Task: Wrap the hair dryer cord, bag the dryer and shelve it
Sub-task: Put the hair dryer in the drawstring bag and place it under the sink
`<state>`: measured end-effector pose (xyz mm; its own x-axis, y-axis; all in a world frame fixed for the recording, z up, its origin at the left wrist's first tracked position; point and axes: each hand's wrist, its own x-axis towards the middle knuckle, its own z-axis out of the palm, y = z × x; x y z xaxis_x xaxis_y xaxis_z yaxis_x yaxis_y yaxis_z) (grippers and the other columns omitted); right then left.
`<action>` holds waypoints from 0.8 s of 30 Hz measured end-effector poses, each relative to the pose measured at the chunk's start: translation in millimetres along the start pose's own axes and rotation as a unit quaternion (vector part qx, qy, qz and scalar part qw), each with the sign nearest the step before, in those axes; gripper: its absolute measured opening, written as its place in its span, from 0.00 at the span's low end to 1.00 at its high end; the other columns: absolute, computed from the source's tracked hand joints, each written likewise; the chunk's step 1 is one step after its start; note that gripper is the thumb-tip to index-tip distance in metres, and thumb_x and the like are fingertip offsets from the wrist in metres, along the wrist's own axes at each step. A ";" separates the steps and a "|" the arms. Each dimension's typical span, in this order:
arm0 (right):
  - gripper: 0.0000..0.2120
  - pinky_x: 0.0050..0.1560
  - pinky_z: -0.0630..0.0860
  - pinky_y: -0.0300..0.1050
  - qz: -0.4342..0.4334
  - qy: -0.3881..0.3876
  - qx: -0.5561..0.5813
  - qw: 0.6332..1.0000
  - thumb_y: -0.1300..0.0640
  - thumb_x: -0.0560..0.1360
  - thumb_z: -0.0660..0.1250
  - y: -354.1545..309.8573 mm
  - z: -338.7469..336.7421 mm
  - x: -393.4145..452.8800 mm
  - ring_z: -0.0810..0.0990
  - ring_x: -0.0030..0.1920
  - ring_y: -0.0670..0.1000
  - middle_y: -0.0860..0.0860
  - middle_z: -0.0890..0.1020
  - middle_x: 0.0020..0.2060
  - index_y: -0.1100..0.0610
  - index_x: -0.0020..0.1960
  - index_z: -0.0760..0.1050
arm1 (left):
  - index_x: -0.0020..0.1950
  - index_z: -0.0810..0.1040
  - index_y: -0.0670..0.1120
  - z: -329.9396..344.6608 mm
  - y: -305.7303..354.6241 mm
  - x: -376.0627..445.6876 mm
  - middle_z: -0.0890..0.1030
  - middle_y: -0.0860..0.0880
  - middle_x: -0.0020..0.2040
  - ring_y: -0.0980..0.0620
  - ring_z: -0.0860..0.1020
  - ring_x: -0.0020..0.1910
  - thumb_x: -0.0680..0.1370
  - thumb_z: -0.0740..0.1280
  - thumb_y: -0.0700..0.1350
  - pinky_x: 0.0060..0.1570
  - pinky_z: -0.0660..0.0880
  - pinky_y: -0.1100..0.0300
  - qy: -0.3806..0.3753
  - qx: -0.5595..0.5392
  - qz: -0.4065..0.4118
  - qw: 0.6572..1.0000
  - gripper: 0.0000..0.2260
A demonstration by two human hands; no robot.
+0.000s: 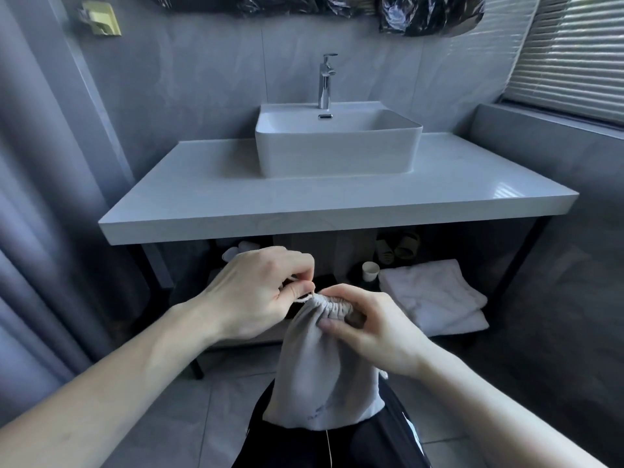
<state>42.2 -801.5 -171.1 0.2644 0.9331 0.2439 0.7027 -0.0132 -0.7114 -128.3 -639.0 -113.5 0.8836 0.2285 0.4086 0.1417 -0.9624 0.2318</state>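
Pinching the drawstring [300,296], the left hand [260,292] pulls while the right hand [368,329] grips the bag [320,373] at its gathered neck, just beside it; the dryer is presumably inside, unseen. Pulling unevenly could leave the mouth loose. Beyond the hands: a bare tabletop [236,204], and a shelf [243,336] holding towels [435,298].

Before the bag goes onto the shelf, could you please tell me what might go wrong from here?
1. The bag seems to rest only on the lap; if the right hand slackens while the left hand pulls the drawstring, it may slide off.
2. The lower shelf already holds folded towels and a cup, which the bag could knock over.
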 end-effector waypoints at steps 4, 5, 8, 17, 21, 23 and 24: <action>0.08 0.54 0.82 0.52 0.006 0.054 -0.011 0.998 0.50 0.79 0.74 4.3 5.7 -3.7 0.86 0.50 0.44 0.42 0.88 0.48 0.45 0.58 0.82 | 0.50 0.76 0.57 34.2 -35.0 -23.8 0.77 0.61 0.51 0.61 0.77 0.51 0.83 0.66 0.51 0.50 0.75 0.57 0.031 -0.102 -0.129 0.986 0.03; 0.07 0.54 0.82 0.51 0.006 0.063 0.003 0.998 0.51 0.80 0.74 5.0 7.7 -5.7 0.86 0.50 0.44 0.42 0.88 0.47 0.45 0.58 0.82 | 0.56 0.77 0.58 46.5 -38.5 -36.2 0.77 0.62 0.58 0.61 0.78 0.56 0.85 0.64 0.54 0.54 0.76 0.59 0.036 -0.154 -0.179 0.971 0.03; 0.07 0.54 0.83 0.47 0.007 0.105 0.046 0.993 0.55 0.80 0.74 4.4 11.9 -8.7 0.87 0.50 0.43 0.42 0.88 0.48 0.47 0.58 0.83 | 0.73 0.72 0.57 85.8 -31.9 -77.1 0.74 0.60 0.71 0.70 0.74 0.65 0.76 0.60 0.73 0.63 0.71 0.70 0.008 -0.344 -0.342 0.874 0.32; 0.08 0.59 0.82 0.44 0.020 0.189 0.176 0.966 0.59 0.80 0.75 -18.6 -8.6 19.9 0.88 0.54 0.46 0.46 0.90 0.50 0.52 0.58 0.85 | 0.76 0.73 0.52 169.1 -10.7 -119.1 0.76 0.46 0.74 0.46 0.80 0.67 0.63 0.73 0.77 0.67 0.78 0.47 0.051 -0.644 -0.530 0.550 0.48; 0.06 0.61 0.83 0.53 0.053 0.232 0.299 0.924 0.59 0.82 0.73 -18.4 -14.8 28.7 0.89 0.57 0.54 0.53 0.91 0.51 0.53 0.57 0.86 | 0.78 0.69 0.57 170.8 -8.1 -103.4 0.76 0.51 0.73 0.40 0.74 0.75 0.56 0.73 0.81 0.78 0.66 0.38 0.073 -0.703 -0.509 0.491 0.55; 0.06 0.63 0.83 0.56 0.082 0.250 0.338 0.904 0.58 0.82 0.73 -10.6 -12.9 30.7 0.89 0.57 0.56 0.56 0.90 0.51 0.55 0.57 0.86 | 0.78 0.72 0.56 173.1 -6.8 -94.0 0.77 0.51 0.75 0.40 0.74 0.75 0.58 0.70 0.83 0.78 0.64 0.36 0.084 -0.730 -0.485 0.474 0.54; 0.07 0.64 0.82 0.56 0.097 0.255 0.350 0.896 0.58 0.82 0.72 -4.6 -10.4 31.1 0.89 0.59 0.57 0.56 0.90 0.52 0.55 0.58 0.86 | 0.76 0.75 0.54 175.0 -6.2 -89.5 0.79 0.49 0.73 0.41 0.78 0.71 0.61 0.67 0.83 0.74 0.69 0.40 0.091 -0.737 -0.478 0.470 0.52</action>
<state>54.1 -776.2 -153.4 0.7299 0.6494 0.2135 0.0720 0.2376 -0.9687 -130.2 -679.2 -306.0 0.6590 0.5909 -0.4653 -0.1463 0.7075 0.6914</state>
